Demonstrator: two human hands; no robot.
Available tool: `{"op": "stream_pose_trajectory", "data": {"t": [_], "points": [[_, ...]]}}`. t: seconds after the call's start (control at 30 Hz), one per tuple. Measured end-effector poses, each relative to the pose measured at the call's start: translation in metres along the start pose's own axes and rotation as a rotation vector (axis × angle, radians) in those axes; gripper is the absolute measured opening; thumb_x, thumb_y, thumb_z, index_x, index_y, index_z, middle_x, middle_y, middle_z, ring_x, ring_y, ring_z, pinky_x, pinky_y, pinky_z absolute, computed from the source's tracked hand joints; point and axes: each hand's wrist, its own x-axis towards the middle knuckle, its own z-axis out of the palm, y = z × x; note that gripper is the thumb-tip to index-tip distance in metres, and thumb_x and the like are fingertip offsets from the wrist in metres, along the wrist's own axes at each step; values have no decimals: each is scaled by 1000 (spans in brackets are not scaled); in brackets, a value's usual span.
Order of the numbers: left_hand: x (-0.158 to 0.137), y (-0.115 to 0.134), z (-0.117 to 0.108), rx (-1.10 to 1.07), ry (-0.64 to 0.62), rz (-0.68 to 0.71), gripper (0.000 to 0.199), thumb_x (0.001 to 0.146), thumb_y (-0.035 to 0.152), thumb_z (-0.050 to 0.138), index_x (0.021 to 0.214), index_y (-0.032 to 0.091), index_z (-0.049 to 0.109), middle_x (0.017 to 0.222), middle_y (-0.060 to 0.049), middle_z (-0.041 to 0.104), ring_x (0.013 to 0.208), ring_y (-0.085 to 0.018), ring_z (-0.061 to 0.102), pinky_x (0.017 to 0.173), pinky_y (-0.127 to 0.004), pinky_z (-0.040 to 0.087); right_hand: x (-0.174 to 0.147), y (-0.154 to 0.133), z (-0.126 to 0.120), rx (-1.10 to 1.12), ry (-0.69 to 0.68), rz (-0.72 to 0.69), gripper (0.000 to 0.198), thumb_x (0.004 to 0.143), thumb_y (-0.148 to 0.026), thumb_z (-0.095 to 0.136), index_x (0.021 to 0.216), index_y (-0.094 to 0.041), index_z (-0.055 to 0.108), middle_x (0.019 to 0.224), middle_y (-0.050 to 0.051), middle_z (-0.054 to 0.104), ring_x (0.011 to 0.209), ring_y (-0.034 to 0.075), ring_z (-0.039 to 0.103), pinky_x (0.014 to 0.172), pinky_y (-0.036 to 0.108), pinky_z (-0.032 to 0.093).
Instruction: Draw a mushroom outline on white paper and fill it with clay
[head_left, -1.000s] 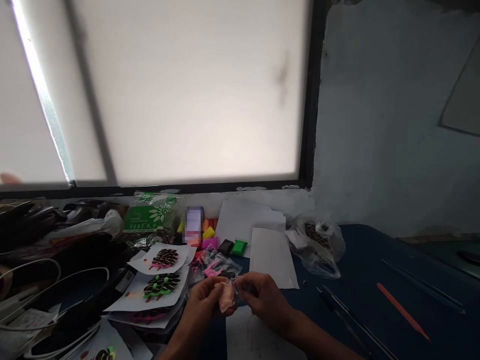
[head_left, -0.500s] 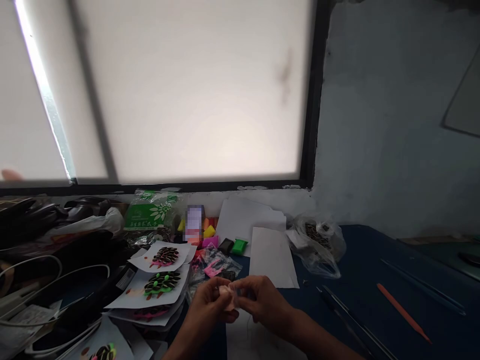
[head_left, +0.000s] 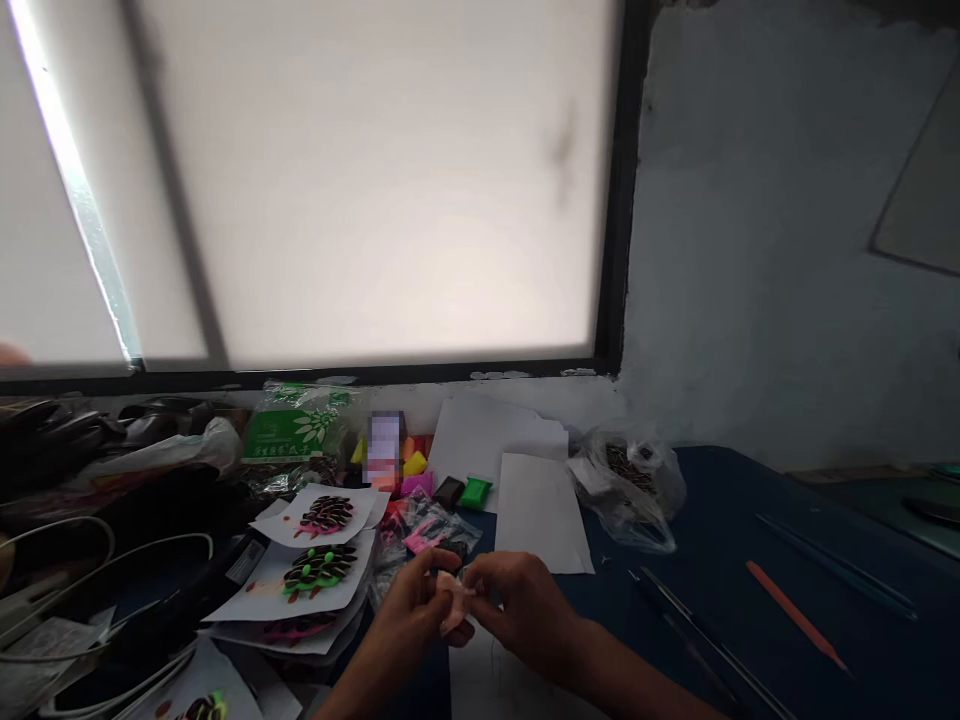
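Between my two hands is a small pale pink packet (head_left: 451, 606), soft-looking and partly hidden by fingers. My left hand (head_left: 411, 612) is closed around its left side, thumb across the front. At its upper right edge, my right hand (head_left: 525, 608) pinches thin clear wrapping with thumb and forefinger. A white sheet (head_left: 487, 685) lies under both hands. Just beyond them are opened clear bags with pink clay (head_left: 424, 538), a black packet (head_left: 448, 491) and a green packet (head_left: 475, 491).
Paper sheets with seed-and-clay figures (head_left: 321, 570) are stacked at left, beside cables and dark bags. A plastic bag of seeds (head_left: 630, 480) sits behind at right. Tweezers (head_left: 697, 625) and an orange clay tool (head_left: 796, 617) lie on the blue tabletop (head_left: 712, 510). White paper (head_left: 540, 515) lies ahead.
My right fingers have shifted slightly up on the wrapping, and more of the pale pink packet shows. The whole view has slid a little to the left.
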Motion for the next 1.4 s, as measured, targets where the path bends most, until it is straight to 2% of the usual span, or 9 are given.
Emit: {"op": "stream_pose_trajectory", "data": {"t": [0.23, 0.33, 0.5, 0.7, 0.8, 0.9, 0.97, 1.17, 1.4], "points": [[4, 3, 4, 16, 16, -3, 73, 48, 73, 85, 87, 17, 59, 55, 2, 64, 50, -17, 64, 53, -29, 53, 0, 5, -2, -13, 13, -23, 12, 89, -18, 63, 80, -21, 72, 78, 2, 72, 70, 16, 64, 64, 23, 39], [3, 7, 4, 24, 12, 19, 72, 49, 74, 85, 85, 15, 62, 56, 2, 64, 52, -16, 64, 54, -28, 52, 1, 3, -4, 0, 34, -18, 17, 91, -19, 61, 76, -20, 69, 75, 1, 69, 69, 16, 63, 64, 24, 38], [4, 8, 6, 34, 44, 54, 68, 44, 75, 85, 66, 17, 57, 52, 4, 59, 45, -12, 58, 47, -24, 48, 1, -3, -2, 58, 88, 13, 15, 87, -18, 63, 72, -19, 67, 80, 1, 60, 64, 14, 56, 59, 24, 38], [4, 9, 8, 40, 74, 87, 68, 44, 76, 84, 64, 18, 56, 50, 6, 56, 40, -9, 52, 41, -21, 42, 0, -11, 4, 213, 145, 37, 17, 85, -15, 63, 68, -18, 64, 81, 2, 57, 68, 14, 56, 60, 23, 44], [4, 11, 8, 32, 60, 84, 70, 47, 78, 82, 72, 17, 59, 50, 6, 55, 39, -10, 52, 40, -21, 40, 0, -11, 2, 275, 151, 50, 17, 85, -15, 63, 70, -17, 67, 81, 2, 59, 69, 15, 57, 61, 24, 44], [3, 10, 7, 17, 27, 62, 70, 50, 76, 83, 80, 16, 62, 55, 2, 61, 46, -14, 59, 45, -23, 45, 2, -10, -2, 328, 147, 70, 17, 85, -15, 65, 69, -18, 71, 79, 2, 60, 69, 15, 57, 62, 25, 44], [3, 8, 5, 2, 14, 55, 65, 51, 70, 87, 77, 16, 62, 57, 1, 62, 50, -15, 61, 49, -24, 46, 2, -9, -4, 367, 136, 81, 17, 84, -15, 67, 68, -18, 73, 80, 2, 61, 70, 16, 59, 63, 26, 45], [5, -6, 1, -58, 58, 87, 57, 54, 60, 91, 76, 18, 60, 56, 4, 59, 50, -14, 59, 50, -23, 43, 2, -13, -6, 464, 95, 99, 19, 82, -15, 68, 69, -22, 79, 81, 3, 64, 85, 20, 62, 68, 25, 48], [12, -10, 0, -84, 110, 90, 63, 46, 60, 92, 56, 21, 43, 45, 7, 48, 39, -9, 47, 42, -21, 34, 2, -16, -4, 535, 95, 122, 22, 80, -11, 65, 67, -21, 80, 76, 2, 65, 79, 18, 63, 70, 25, 50]]}}
